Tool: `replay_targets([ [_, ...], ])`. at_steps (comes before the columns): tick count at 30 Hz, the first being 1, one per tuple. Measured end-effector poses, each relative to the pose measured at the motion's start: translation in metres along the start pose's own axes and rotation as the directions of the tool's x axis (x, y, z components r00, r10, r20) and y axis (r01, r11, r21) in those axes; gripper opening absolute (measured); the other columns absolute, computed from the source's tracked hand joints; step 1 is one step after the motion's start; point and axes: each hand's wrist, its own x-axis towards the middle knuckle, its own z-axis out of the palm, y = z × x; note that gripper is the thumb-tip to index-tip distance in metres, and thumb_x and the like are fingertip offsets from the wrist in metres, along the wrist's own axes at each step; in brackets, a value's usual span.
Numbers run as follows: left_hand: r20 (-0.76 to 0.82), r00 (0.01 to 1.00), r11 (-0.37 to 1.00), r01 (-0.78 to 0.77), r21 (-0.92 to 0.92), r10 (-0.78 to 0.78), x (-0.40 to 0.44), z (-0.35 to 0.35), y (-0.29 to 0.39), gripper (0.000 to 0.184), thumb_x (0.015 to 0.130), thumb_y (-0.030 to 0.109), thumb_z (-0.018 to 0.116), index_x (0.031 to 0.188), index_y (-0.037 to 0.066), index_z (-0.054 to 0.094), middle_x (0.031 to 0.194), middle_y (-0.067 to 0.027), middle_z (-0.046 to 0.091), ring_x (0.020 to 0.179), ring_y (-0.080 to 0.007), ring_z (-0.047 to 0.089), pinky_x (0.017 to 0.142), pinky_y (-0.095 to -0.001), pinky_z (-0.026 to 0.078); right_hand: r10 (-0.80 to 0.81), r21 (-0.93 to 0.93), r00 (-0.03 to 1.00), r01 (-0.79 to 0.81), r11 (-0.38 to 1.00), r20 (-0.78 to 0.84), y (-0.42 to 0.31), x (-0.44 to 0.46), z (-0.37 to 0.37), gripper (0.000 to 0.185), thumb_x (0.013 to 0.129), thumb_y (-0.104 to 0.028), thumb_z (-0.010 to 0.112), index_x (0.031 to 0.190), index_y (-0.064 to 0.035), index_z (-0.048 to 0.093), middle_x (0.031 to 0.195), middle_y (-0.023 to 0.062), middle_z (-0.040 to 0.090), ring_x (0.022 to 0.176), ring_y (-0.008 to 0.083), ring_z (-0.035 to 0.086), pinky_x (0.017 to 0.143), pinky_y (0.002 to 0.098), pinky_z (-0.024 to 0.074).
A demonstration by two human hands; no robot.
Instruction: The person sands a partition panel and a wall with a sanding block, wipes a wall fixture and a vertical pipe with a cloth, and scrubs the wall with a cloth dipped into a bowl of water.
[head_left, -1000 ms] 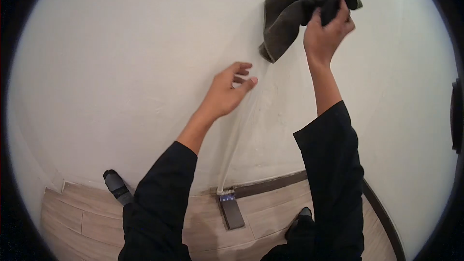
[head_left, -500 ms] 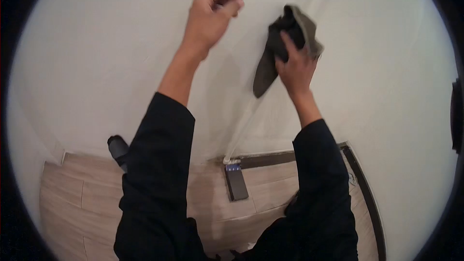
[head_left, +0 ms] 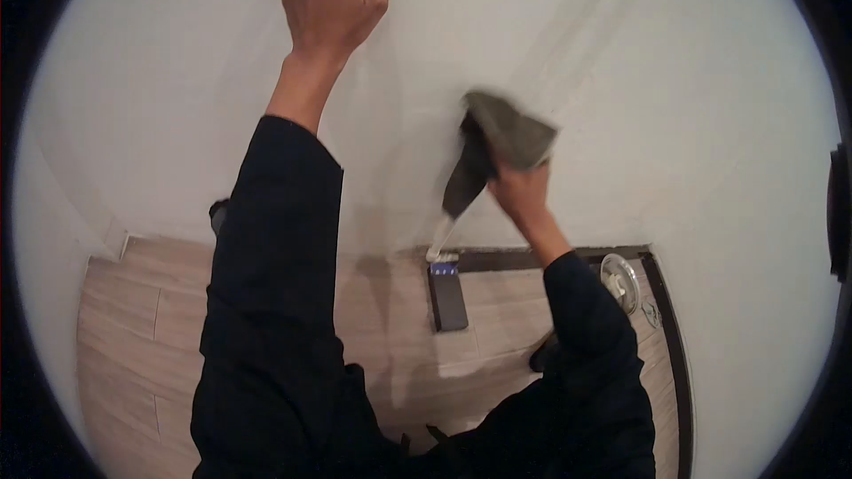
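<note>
My right hand (head_left: 524, 191) is closed on a grey-green cloth (head_left: 515, 129), which is blurred and hangs down to the lower left. The cloth is in front of the white wall (head_left: 426, 53). Just below its tip shows the lower end of a thin white pole (head_left: 441, 235); I cannot tell whether the cloth touches it. My left hand (head_left: 328, 4) is up at the top edge of the view, fingers apart and holding nothing. Its back faces me and it is at or near the wall, with the fingertips partly cut off.
A dark rectangular box (head_left: 448, 302) with a blue end lies on the wood-look floor (head_left: 124, 328) by the pole's foot. To the right, a round clear-rimmed dish (head_left: 621, 284) sits near the dark skirting (head_left: 670, 328). A dark object (head_left: 218, 213) is half hidden behind my left sleeve.
My right hand has brought the cloth down and slightly left. My left hand has moved up and left, its curled fingers now spread. The dish has come into view beside my right sleeve.
</note>
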Motion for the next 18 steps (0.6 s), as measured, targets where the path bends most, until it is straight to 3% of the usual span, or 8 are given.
replay_targets([
  [2,0.061,0.998,0.998,-0.015,0.055,0.012,-0.016,0.004,-0.011,0.052,0.089,0.021,0.063,0.138,0.005,0.053,0.144,-0.0236,0.045,0.138,-0.0391,0.037,0.115,-0.0521,0.030,0.152,-0.010,0.988,-0.152,0.988,-0.006,-0.018,0.022,-0.023,0.082,0.062,-0.006,0.074,0.141,-0.0199,0.056,0.135,0.0158,0.058,0.126,0.0413,0.051,0.106,0.0537,0.0391],
  [5,0.109,0.993,0.994,-0.051,0.092,0.041,-0.027,0.011,-0.012,0.062,0.091,0.026,0.062,0.148,0.007,0.043,0.153,-0.0244,0.035,0.146,-0.0399,0.027,0.120,-0.0527,0.023,0.156,-0.028,0.976,-0.153,0.988,0.149,-0.040,0.024,-0.025,0.080,0.065,-0.005,0.072,0.141,-0.0219,0.056,0.133,0.0155,0.059,0.126,0.0391,0.052,0.106,0.0509,0.0420],
  [8,0.122,0.992,0.993,-0.048,0.106,0.035,-0.033,0.018,-0.006,0.069,0.093,0.029,0.060,0.153,0.009,0.035,0.159,-0.0236,0.026,0.150,-0.0395,0.020,0.121,-0.0542,0.018,-0.126,0.120,0.942,0.093,0.988,0.312,-0.042,-0.021,0.027,0.065,0.073,-0.007,0.069,0.136,-0.0208,0.060,0.129,0.0134,0.062,0.123,0.0353,0.055,0.103,0.0472,0.0461],
  [10,0.128,0.990,0.992,-0.065,0.105,0.051,-0.044,0.022,-0.004,0.071,0.094,0.031,0.058,0.156,0.011,0.031,0.162,-0.0229,0.021,0.152,-0.0393,0.015,0.122,-0.0552,0.013,-0.258,0.204,0.840,0.180,0.962,0.478,-0.043,-0.062,0.062,0.052,0.078,-0.010,0.065,0.129,-0.0194,0.064,0.127,0.0102,0.063,0.122,0.0307,0.057,0.099,0.0443,0.0489],
  [11,0.139,0.987,0.989,-0.095,0.109,0.080,-0.054,0.024,-0.009,0.072,0.095,0.033,0.057,0.157,0.012,0.029,0.164,-0.0217,0.018,0.152,-0.0384,0.013,0.123,-0.0552,0.011,-0.380,0.137,0.865,0.355,0.925,0.326,-0.051,-0.067,0.056,0.034,0.079,-0.016,0.064,0.111,-0.0185,0.072,0.123,0.0057,0.064,0.121,0.0278,0.057,0.098,0.0429,0.0480],
  [14,0.175,0.973,0.977,-0.173,0.126,0.149,-0.080,0.028,-0.022,0.073,0.096,0.038,0.053,0.159,0.016,0.025,0.166,-0.0183,0.012,0.154,-0.0356,0.008,0.123,-0.0548,0.006,-0.506,0.177,0.737,0.482,0.858,0.448,-0.041,-0.090,0.052,0.016,0.076,-0.022,0.065,0.089,-0.0184,0.074,0.102,0.0008,0.065,0.117,0.0241,0.056,0.094,0.0396,0.0465],
  [15,0.180,0.970,0.971,-0.190,0.142,0.164,-0.078,0.028,-0.023,0.073,0.096,0.039,0.052,0.160,0.016,0.024,0.167,-0.0173,0.011,0.155,-0.0346,0.007,0.123,-0.0544,0.004,-0.503,0.149,0.762,0.488,0.860,0.408,-0.044,-0.082,0.038,0.007,0.073,-0.024,0.066,0.074,-0.0204,0.073,0.101,-0.0017,0.063,0.117,0.0233,0.054,0.093,0.0376,0.0438],
  [18,0.171,0.970,0.964,-0.200,0.173,0.171,-0.082,0.028,-0.024,0.074,0.096,0.044,0.049,0.160,0.017,0.023,0.168,-0.0148,0.010,0.155,-0.0322,0.006,0.123,-0.0537,0.003,-0.523,0.234,0.725,0.470,0.851,0.448,-0.033,-0.099,0.034,0.007,0.073,-0.023,0.066,0.075,-0.0222,0.073,0.104,-0.0025,0.062,0.116,0.0229,0.054,0.091,0.0380,0.0440],
])
